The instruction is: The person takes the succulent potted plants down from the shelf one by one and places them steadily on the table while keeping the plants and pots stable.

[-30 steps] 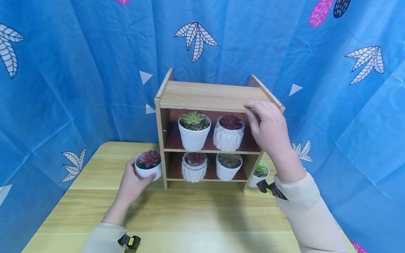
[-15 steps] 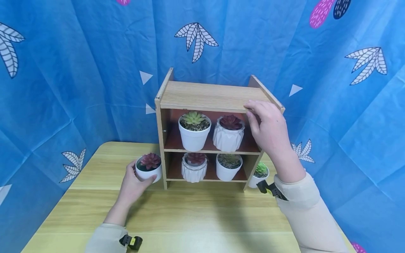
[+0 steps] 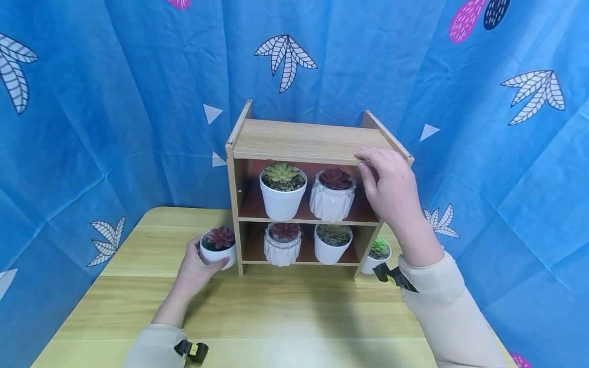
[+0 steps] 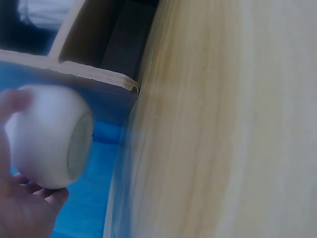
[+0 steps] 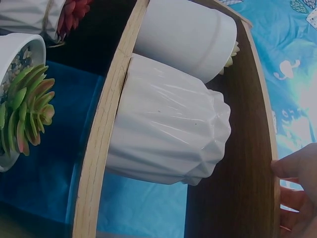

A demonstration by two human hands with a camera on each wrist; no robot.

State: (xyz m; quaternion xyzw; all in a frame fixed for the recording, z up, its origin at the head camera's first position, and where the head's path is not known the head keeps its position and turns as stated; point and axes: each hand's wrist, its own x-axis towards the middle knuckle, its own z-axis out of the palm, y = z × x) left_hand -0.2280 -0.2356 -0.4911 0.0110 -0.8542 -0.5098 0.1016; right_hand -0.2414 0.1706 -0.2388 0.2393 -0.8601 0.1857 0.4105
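My left hand (image 3: 194, 271) grips a white pot (image 3: 217, 257) with a dark red succulent (image 3: 221, 237), just left of the small wooden shelf (image 3: 308, 140). In the left wrist view the pot (image 4: 52, 134) is tilted above the table, its base showing. Thumb below and fingers above, my right hand (image 3: 391, 186) holds the front edge of the shelf's top board. The upper level bears a green succulent (image 3: 282, 199) and a dark red one in a faceted pot (image 3: 332, 202). Below stand another dark red succulent (image 3: 282, 250) and a greenish one (image 3: 331, 250).
A bright green potted plant (image 3: 375, 260) stands right of the shelf, partly behind the right side panel. The wooden table (image 3: 276, 317) extends in front. Blue patterned cloth (image 3: 175, 76) hangs behind and on both sides.
My left hand has moved slightly right and down with the potted succulent, nearer the shelf's left side. The right hand stays on the top board.
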